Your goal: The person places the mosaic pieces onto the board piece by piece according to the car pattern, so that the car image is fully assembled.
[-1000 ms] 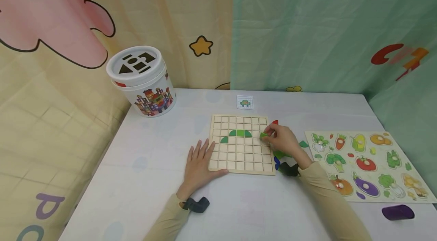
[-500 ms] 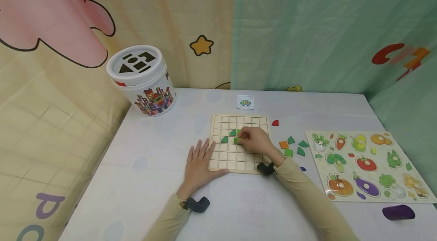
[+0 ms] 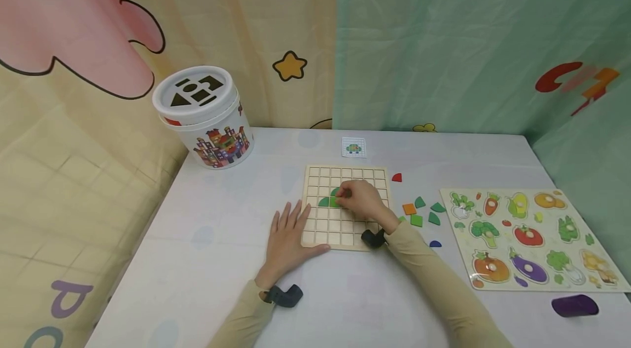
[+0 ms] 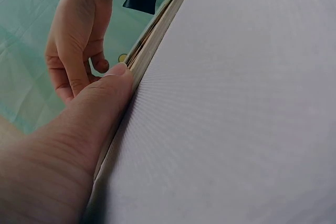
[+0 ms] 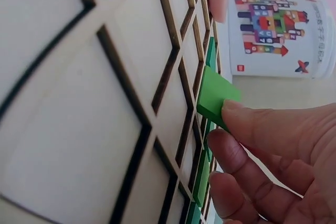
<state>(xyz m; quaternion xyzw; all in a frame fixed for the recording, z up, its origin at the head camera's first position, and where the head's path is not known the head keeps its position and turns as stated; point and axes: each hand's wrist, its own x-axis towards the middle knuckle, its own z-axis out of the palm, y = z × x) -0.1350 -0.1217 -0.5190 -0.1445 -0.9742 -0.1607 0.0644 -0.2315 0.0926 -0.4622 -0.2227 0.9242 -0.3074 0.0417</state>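
Note:
A wooden grid board (image 3: 334, 226) lies flat on the table. My right hand (image 3: 363, 200) is over its upper middle. Between thumb and fingers it pinches a green square tile (image 5: 215, 94), tilted at the grid in the right wrist view. A dark green quarter-circle tile (image 3: 323, 202) sits in the cell to its left. Other green tiles in the row above are mostly hidden behind that hand. My left hand (image 3: 290, 238) rests with fingers spread at the board's left side, its thumb (image 4: 113, 85) against the near edge.
Right of the board lie a red piece (image 3: 397, 177), an orange square (image 3: 409, 209), several green pieces (image 3: 434, 218) and a blue half-circle (image 3: 435, 244). A vegetable puzzle (image 3: 498, 238) is farther right. A pattern card (image 3: 354, 148) and a white bucket (image 3: 217, 140) stand behind.
My right hand has carried the green square from the board's right edge leftward, beside the left quarter-circle. The loose pieces on the right came into view. My left hand has stayed put.

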